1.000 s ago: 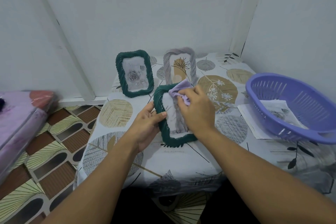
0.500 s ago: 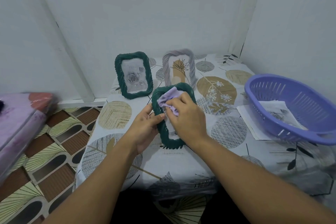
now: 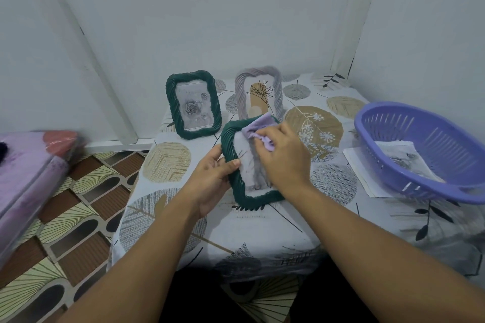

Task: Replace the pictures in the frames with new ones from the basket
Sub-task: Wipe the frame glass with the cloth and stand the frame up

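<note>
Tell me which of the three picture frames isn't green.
The grey frame standing at the back right; the other standing frame and the held frame are green.

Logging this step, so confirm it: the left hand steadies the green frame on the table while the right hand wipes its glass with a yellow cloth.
Not quite. In the head view the cloth is pale purple, not yellow. The rest holds: the left hand grips the side of the green frame on the table while the right hand rubs the cloth on its glass.
</note>
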Demonstrator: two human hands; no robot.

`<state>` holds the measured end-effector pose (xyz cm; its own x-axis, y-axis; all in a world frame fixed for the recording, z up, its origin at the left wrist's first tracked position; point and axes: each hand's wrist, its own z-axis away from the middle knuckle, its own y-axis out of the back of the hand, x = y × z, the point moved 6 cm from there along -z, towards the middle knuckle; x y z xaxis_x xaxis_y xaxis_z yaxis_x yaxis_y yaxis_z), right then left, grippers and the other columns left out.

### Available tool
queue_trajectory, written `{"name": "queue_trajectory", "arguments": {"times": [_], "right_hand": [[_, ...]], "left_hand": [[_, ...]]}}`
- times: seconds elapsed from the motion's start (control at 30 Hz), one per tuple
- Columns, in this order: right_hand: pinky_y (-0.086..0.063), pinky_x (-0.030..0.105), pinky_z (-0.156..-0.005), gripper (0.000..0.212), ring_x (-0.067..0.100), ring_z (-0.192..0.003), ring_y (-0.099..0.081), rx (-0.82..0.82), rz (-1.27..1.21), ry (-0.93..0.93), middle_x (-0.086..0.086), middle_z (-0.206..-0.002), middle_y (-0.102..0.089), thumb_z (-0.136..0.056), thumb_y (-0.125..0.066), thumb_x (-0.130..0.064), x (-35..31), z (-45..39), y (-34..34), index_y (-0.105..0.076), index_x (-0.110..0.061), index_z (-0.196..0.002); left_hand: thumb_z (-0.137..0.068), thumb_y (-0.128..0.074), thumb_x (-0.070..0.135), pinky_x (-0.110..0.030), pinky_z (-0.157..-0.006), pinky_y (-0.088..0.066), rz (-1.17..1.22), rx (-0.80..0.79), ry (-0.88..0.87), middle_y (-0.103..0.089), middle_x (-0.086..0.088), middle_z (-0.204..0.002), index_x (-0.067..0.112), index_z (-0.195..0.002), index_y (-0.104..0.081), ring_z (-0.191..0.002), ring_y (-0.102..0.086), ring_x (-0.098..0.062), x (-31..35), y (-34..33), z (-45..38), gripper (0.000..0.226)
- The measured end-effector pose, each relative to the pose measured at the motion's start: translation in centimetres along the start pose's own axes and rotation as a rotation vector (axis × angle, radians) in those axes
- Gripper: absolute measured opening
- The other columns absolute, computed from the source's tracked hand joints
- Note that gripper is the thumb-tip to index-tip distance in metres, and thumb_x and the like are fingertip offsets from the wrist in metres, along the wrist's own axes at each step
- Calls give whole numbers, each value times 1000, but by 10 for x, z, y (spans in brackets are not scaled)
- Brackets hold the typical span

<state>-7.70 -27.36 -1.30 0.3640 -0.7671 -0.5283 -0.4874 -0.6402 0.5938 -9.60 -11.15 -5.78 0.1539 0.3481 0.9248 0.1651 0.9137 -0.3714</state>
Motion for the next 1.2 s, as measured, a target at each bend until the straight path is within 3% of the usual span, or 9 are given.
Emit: {"name": "queue_trajectory", "arguments": {"times": [0.07, 0.23, 0.37, 0.6, 0.73, 0.93, 1.1, 1.2], "right_hand": [[-42, 23, -52, 12, 9, -69, -53, 38, -15, -59, -12, -97, -54, -95, -69, -38, 6, -5, 4, -74, -29, -101], [-49, 28, -55, 14, 14, -72, -58, -61, 35, 91, -8, -101, -57, -93, -70, -36, -4, 17, -6, -74, -26, -102], [-39, 21, -51, 15, 9, -69, -52, 8, -1, -32, -13, -94, -51, -94, -69, -40, 12, -1, 9, -75, -29, -101], [-41, 26, -53, 18, 15, -68, -55, -25, 34, 39, -9, -95, -55, -95, -66, -40, 4, 17, 0, -74, -25, -100], [-43, 26, -51, 14, 13, -70, -55, 19, 4, -39, -11, -96, -54, -94, -69, -39, 9, 7, 4, -74, -27, -100], [-44, 25, -54, 11, 13, -70, -55, -93, 61, 188, -6, -95, -55, -90, -75, -31, -9, 35, -9, -73, -23, -97], [-46, 28, -53, 16, 16, -71, -58, -10, 16, 59, -6, -98, -56, -93, -70, -35, -1, 16, -1, -75, -23, -102], [-44, 28, -51, 12, 16, -70, -57, -52, 66, 133, -5, -96, -55, -91, -74, -32, -10, 27, -9, -73, -23, -99]], "left_hand": [[-100, -52, -6, -38, -86, -59, -11, 9, 8, -71, -20, -121, 12, -136, -56, -104, -69, -27, -1, 1, -1, 41], [-100, -52, -6, -44, -95, -55, -8, 8, 11, -69, -23, -123, 11, -137, -56, -106, -68, -29, -1, 2, -1, 42], [-99, -53, -6, -48, -101, -51, -21, 12, 19, -66, -23, -131, 13, -138, -55, -113, -65, -32, -2, 3, -1, 43], [-100, -53, -6, -44, -99, -54, -11, 6, 13, -69, -20, -128, 14, -137, -56, -112, -67, -30, -2, 2, -1, 42], [-100, -52, -6, -47, -101, -52, -13, 6, 8, -66, -23, -129, 13, -138, -56, -111, -66, -30, -2, 1, -1, 43], [-100, -52, -6, -33, -80, -60, 2, -9, -3, -71, -17, -119, 10, -138, -55, -99, -71, -24, -1, 1, -1, 41], [-100, -52, -5, -38, -86, -60, 5, -19, 0, -70, -19, -124, 12, -140, -54, -105, -70, -27, -2, 0, -1, 43], [-100, -53, -5, -36, -85, -59, -1, -19, -9, -70, -19, -121, 11, -140, -54, -102, -70, -26, -1, 1, 0, 44]]}}
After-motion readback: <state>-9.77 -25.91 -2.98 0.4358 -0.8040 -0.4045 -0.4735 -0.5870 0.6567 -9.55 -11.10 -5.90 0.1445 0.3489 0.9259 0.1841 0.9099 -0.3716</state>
